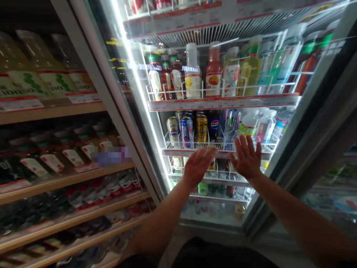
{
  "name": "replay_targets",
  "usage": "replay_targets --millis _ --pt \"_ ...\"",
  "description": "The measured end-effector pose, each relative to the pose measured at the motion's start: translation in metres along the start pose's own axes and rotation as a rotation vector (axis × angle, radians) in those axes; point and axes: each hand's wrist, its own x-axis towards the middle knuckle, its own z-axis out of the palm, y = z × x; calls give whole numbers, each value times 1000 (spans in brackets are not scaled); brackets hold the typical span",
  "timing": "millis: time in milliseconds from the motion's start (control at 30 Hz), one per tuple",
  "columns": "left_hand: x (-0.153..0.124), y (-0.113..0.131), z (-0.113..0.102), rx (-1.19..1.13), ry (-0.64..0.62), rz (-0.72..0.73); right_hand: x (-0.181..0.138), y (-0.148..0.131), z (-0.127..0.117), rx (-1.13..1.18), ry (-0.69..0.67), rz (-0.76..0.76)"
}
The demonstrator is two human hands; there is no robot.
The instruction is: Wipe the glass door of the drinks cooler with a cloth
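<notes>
My right hand (247, 158) is raised with its fingers stretched out and spread, in front of the lit drinks fridge. To its left my left hand (197, 166) is held up too, its fingers extended close together and slightly blurred; a pale patch at its fingertips is hard to make out. Neither hand visibly holds a thing. Behind them, a wire shelf carries a blue can (186, 132), a gold can (201, 128), a dark Pepsi bottle (214, 124) and a green-labelled clear bottle (247, 124). Whether my fingers touch the glass, I cannot tell.
Above, another fridge shelf holds a red juice bottle (214, 72) and several others behind a wire rail. A bright light strip (139, 85) runs down the fridge's left side. Wooden shelves (55, 111) with rows of bottles stand left. A dark frame (304, 163) borders the right.
</notes>
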Motion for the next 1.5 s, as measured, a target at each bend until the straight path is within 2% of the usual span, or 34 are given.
replay_targets --millis 67,100,133,200,267,333,400,467,533,567,700,733,767,933,1000,1067,1133,1200,1333,1400,1500 --pt "13 -15 -5 52 59 -217 -1 0 0 10 -14 9" --pt "15 -16 -5 71 74 -277 -2 1 1 14 -17 13" --pt "13 -11 -3 80 76 -272 -2 1 1 15 -14 13" --pt "-3 8 4 57 34 -98 -2 1 1 17 -6 8" --pt "-24 25 10 -6 -65 123 -2 1 0 25 1 6" --pt "-41 23 11 -53 -117 208 -2 1 0 36 4 5" --pt "-50 2 5 -27 -85 93 -2 1 0 34 4 7" --pt "-54 -24 -1 56 -7 -124 -3 1 0 26 3 8" --pt "-63 -36 -3 130 46 -280 -4 0 1 24 1 12" --pt "-70 -35 -2 141 43 -277 -5 0 1 25 0 17" --pt "-100 -10 5 59 -98 42 -5 1 1 23 -3 15" --pt "-104 -10 4 47 -124 69 -5 1 1 20 2 10" --pt "-104 -14 2 52 -125 44 -5 1 1 18 7 4" --pt "-96 -59 -12 212 38 -339 -4 1 1 33 14 5" --pt "-108 -55 -11 220 18 -315 -4 1 1 38 7 18" --pt "-129 -41 -8 177 -81 -200 -4 1 1 36 8 20" --pt "-146 -35 -6 138 -166 -165 -4 0 1 35 19 9" --pt "-151 -44 -8 142 -149 -239 -3 0 0 38 28 1" --pt "-143 -71 -11 185 -36 -416 -3 1 1 53 17 9" --pt "-147 -65 -8 184 -43 -442 -3 1 1 53 12 11" --pt "-158 -42 -3 161 -121 -386 -2 0 0 48 10 8"
